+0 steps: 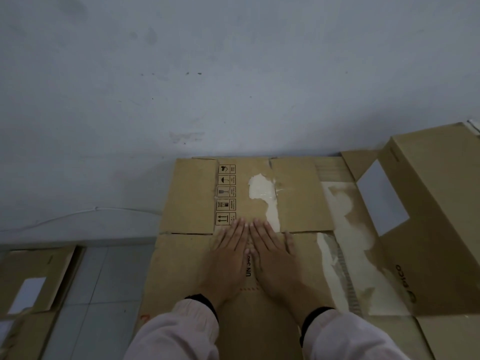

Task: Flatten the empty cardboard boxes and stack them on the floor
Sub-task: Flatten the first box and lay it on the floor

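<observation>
A flattened brown cardboard box point(192, 198) lies on the floor against the wall, with black handling symbols and a torn white patch on its top panel. My left hand point(228, 253) and my right hand point(272, 253) rest flat on it side by side, palms down, fingers spread and pointing at the wall. Neither hand holds anything. Under it to the right lies another flattened sheet point(345, 245) with torn white patches. An upright brown box point(431, 203) with a white label stands at the right.
A grey-white wall point(233, 74) rises just beyond the cardboard. Grey floor tiles point(104, 294) show at lower left, beside another cardboard box point(39, 271) with a white label. A thin cable point(78, 213) runs along the wall's base.
</observation>
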